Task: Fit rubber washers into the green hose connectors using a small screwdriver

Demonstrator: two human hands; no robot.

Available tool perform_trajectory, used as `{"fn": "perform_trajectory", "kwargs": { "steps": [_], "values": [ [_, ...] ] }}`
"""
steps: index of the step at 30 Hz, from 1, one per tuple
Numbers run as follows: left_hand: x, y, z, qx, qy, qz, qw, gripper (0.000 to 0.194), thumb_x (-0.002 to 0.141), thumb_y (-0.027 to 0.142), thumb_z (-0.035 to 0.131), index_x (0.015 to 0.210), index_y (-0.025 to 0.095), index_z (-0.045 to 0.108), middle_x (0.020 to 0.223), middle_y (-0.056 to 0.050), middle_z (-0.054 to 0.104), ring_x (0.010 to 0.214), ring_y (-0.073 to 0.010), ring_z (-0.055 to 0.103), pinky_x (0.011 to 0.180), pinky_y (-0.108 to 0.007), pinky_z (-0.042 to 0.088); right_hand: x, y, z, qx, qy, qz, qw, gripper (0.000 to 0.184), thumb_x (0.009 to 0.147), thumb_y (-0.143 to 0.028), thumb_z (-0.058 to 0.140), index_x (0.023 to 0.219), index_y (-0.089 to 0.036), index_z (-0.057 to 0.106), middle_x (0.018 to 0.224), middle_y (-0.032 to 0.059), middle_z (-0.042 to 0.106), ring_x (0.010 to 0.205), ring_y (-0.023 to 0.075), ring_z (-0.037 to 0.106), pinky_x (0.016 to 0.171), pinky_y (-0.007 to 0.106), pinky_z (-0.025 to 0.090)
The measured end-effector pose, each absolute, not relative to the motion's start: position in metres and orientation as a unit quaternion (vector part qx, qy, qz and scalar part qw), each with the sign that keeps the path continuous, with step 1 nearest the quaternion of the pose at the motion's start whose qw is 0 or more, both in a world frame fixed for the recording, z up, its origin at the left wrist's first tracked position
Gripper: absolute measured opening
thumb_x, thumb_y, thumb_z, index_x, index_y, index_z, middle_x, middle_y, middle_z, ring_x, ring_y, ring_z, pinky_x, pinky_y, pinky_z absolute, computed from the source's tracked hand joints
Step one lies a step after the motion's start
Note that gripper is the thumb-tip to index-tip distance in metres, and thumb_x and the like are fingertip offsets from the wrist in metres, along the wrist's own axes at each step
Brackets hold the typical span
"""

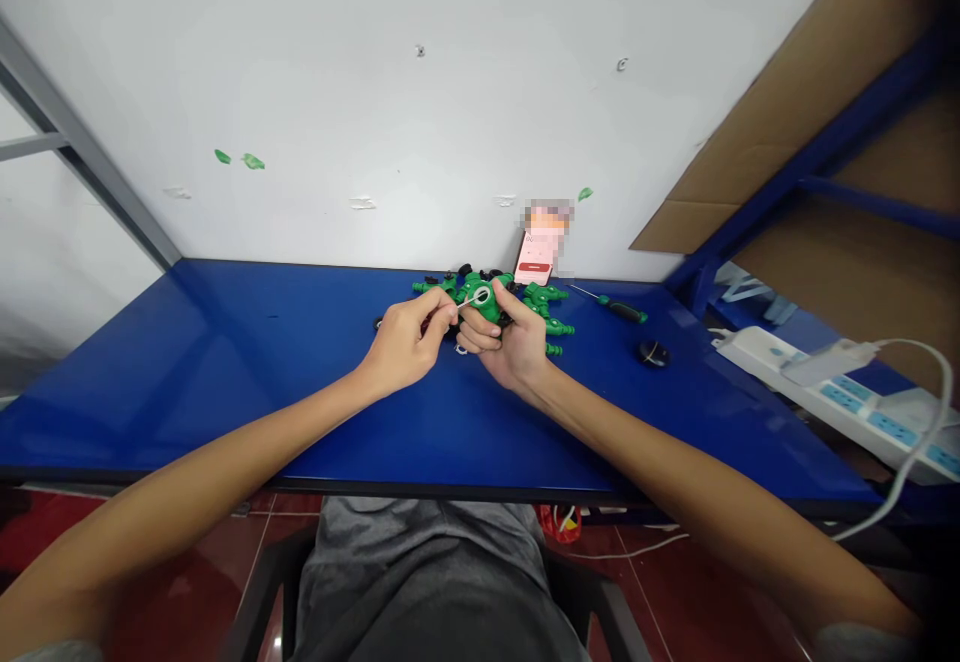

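My right hand point(517, 342) grips a green plastic fitting point(491, 307), its round opening turned toward me with a pale ring inside the rim. Pinched in my left hand point(409, 340) is a thin, light-coloured rod-like tool point(470, 300), whose far end reaches the fitting's opening. The exact kind of tool is too small to make out. Behind and beside my hands lies a pile of similar green fittings point(538, 297) with small black parts among them. My fingers partly hide the pile and the held fitting.
On the blue table point(187, 372), a screwdriver point(622, 309) and a round black object point(652, 353) lie to the right. A lit phone point(534, 252) leans against the white wall. A white power strip point(817, 382) with a cable runs along the right edge.
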State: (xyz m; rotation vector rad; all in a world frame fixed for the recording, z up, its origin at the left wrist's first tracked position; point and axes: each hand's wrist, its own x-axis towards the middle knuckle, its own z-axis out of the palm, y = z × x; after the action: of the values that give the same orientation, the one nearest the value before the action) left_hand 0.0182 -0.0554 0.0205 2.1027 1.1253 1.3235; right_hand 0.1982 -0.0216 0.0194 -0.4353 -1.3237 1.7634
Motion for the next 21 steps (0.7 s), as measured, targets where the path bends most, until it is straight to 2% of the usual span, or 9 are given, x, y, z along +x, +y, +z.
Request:
{"fn": "perform_trajectory", "kwargs": {
  "steps": [6, 9, 14, 21],
  "values": [
    [0.022, -0.051, 0.013, 0.727, 0.376, 0.498, 0.287, 0.041, 0.114, 0.052, 0.047, 0.090, 0.020, 0.058, 0.072, 0.002, 0.050, 0.065, -0.0140, 0.042, 0.062, -0.028, 0.036, 0.192, -0.023, 0.018, -0.178, -0.510, 0.713, 0.447, 0.073, 0.103, -0.081, 0.046, 0.057, -0.026, 0.035, 0.046, -0.0079, 0.016, 0.045, 0.0112, 0.011, 0.049, 0.032, 0.027],
    [0.021, -0.049, 0.011, 0.719, 0.372, 0.500, 0.307, 0.043, 0.113, 0.055, 0.048, 0.090, 0.021, 0.059, 0.070, 0.003, 0.046, 0.063, -0.0140, 0.040, 0.060, -0.027, 0.035, 0.190, -0.023, 0.017, -0.170, -0.519, 0.708, 0.447, 0.075, 0.103, -0.081, 0.046, 0.055, -0.025, 0.033, 0.046, -0.0070, 0.016, 0.045, 0.0114, 0.014, 0.050, 0.033, 0.028],
    [0.014, -0.050, 0.018, 0.736, 0.385, 0.485, 0.272, 0.036, 0.111, 0.043, 0.051, 0.087, 0.019, 0.063, 0.074, 0.001, 0.057, 0.065, -0.0134, 0.046, 0.064, -0.028, 0.037, 0.194, -0.020, 0.020, -0.162, -0.553, 0.685, 0.445, 0.072, 0.104, -0.075, 0.051, 0.054, -0.025, 0.036, 0.047, -0.0063, 0.020, 0.046, 0.0111, 0.015, 0.052, 0.033, 0.027],
    [0.013, -0.055, 0.033, 0.753, 0.419, 0.456, 0.222, 0.029, 0.105, 0.031, 0.053, 0.084, 0.018, 0.068, 0.064, 0.003, 0.056, 0.056, -0.0114, 0.043, 0.059, -0.027, 0.034, 0.198, -0.019, 0.023, -0.175, -0.550, 0.668, 0.470, 0.063, 0.103, -0.070, 0.058, 0.063, -0.024, 0.041, 0.051, -0.0075, 0.026, 0.045, 0.0096, 0.016, 0.052, 0.032, 0.022]
  ]
}}
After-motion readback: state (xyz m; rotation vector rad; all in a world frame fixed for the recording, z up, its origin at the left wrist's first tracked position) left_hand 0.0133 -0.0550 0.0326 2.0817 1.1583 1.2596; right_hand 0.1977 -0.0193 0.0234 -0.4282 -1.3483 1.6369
